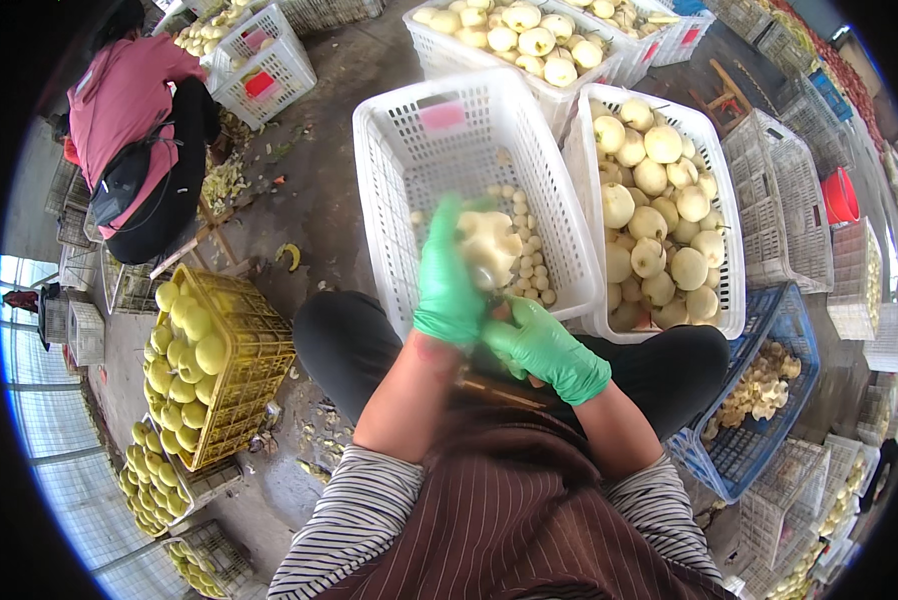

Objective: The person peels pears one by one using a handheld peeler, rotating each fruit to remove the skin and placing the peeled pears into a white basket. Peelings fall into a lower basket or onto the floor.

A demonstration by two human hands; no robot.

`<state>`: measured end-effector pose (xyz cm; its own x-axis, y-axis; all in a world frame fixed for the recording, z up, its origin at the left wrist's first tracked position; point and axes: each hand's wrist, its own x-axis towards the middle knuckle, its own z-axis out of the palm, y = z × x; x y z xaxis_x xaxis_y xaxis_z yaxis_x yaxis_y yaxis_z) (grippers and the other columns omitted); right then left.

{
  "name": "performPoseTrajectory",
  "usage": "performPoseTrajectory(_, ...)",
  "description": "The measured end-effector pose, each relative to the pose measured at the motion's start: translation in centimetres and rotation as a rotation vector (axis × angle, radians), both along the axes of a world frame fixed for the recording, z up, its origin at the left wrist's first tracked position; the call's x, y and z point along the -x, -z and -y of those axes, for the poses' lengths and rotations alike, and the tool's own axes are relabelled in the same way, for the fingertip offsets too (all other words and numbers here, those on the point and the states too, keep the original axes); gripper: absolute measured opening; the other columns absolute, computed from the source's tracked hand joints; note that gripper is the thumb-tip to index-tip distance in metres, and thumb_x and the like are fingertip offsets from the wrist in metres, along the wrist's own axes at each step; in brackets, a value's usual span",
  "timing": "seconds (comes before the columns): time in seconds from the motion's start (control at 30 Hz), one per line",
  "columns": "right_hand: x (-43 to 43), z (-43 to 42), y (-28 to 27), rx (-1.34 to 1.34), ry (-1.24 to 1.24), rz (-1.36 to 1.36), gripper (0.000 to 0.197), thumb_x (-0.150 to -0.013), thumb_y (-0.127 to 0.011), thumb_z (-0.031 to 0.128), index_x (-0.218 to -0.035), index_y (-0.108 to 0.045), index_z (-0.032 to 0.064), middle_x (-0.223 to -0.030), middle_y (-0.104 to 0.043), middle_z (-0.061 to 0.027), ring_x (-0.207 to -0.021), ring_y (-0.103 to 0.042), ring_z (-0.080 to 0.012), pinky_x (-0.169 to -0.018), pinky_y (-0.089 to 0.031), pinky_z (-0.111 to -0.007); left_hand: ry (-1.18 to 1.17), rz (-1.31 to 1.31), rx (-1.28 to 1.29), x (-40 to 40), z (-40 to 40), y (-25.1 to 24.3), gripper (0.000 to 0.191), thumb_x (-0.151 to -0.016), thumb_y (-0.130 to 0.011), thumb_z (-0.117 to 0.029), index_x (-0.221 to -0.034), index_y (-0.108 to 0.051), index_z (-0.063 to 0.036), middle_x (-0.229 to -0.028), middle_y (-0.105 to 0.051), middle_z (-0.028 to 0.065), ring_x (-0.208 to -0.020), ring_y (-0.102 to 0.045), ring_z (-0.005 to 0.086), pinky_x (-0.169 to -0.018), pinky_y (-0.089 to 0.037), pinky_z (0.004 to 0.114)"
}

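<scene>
My left hand, in a green glove and blurred, holds a pale peeled fruit piece with a scalloped edge; part of its fingers is hidden behind the piece. Close beside it, my green-gloved right hand is closed around a hand tool, mostly hidden in the fist. A rounded shiny part shows against the fruit's lower side. Both hands are over the near end of a white plastic crate, where small pale balls lie on the bottom.
White crates of peeled round fruit stand right and ahead. A blue crate at right holds scalloped pieces. At left is a yellow crate of yellow-green fruit. A person in pink bends at upper left, near peelings on the floor.
</scene>
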<state>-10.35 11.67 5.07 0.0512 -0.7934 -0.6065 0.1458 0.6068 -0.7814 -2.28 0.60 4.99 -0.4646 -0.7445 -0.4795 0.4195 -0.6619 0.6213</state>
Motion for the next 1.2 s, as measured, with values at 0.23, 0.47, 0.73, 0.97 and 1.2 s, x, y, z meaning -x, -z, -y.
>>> performPoseTrajectory(0.23, 0.8, 0.2, 1.5, -0.051, 0.051, 0.481, 0.014, -0.089, -0.060, 0.017, -0.089, -0.054, 0.0042, -0.060, -0.045, 0.0020, -0.042, -0.039, -0.0073, -0.037, -0.030, -0.024, 0.048, 0.035, -0.002, -0.3, 0.4, 2.0, 0.053, -0.095, -0.050, -0.051, -0.118, -0.060, -0.0054, -0.103, -0.065, 0.0057, -0.087, -0.065, 0.0185, -0.067, -0.055, 0.034)
performPoseTrajectory(0.47, -0.1, -0.4, 3.0, 0.058, 0.185, 0.321, 0.016, -0.092, -0.061, 0.019, -0.092, -0.055, 0.0038, -0.062, -0.047, 0.0008, -0.042, -0.041, -0.0067, -0.034, -0.032, -0.023, -0.087, -0.112, -0.079, -1.6, 2.5, 4.2, 0.052, -0.090, -0.057, -0.051, -0.119, -0.058, -0.0081, -0.110, -0.062, 0.0086, -0.095, -0.062, 0.0240, -0.075, -0.055, 0.039)
performPoseTrajectory(0.73, 3.1, 1.7, 7.7, 0.231, 0.242, -1.371, 0.025, -0.094, -0.061, 0.026, -0.094, -0.058, 0.0007, -0.071, -0.062, -0.0090, -0.062, -0.062, -0.0181, -0.061, -0.051, -0.038, -0.111, -0.272, -0.174, -3.9, 5.0, 4.7, 0.055, -0.088, -0.061, -0.049, -0.123, -0.054, -0.0062, -0.117, -0.058, 0.0157, -0.106, -0.059, 0.0337, -0.081, -0.056, 0.046)
performPoseTrajectory(0.97, 1.8, 0.0, 0.3, 0.217, 0.275, 0.243, 0.034, -0.087, -0.070, 0.036, -0.097, -0.061, 0.0040, -0.074, -0.063, -0.0026, -0.047, -0.051, -0.0077, -0.035, -0.038, -0.023, -0.044, -0.068, 0.151, -1.1, 0.7, 2.4, 0.047, -0.097, -0.049, -0.045, -0.121, -0.057, -0.0049, -0.107, -0.063, 0.0097, -0.094, -0.062, 0.0219, -0.078, -0.054, 0.037)
performPoseTrajectory(1.2, 5.5, -11.0, -0.3, 0.390, 0.835, 0.483, 0.012, -0.089, -0.066, 0.019, -0.091, -0.064, 0.0065, -0.057, -0.048, 0.0032, -0.041, -0.042, -0.0076, -0.033, -0.031, -0.023, 0.519, -0.110, 0.460, 6.4, -7.0, -1.8, 0.075, -0.097, -0.040, -0.061, -0.146, -0.035, -0.0044, -0.137, -0.049, 0.0152, -0.121, -0.051, 0.0262, -0.101, -0.044, 0.041)
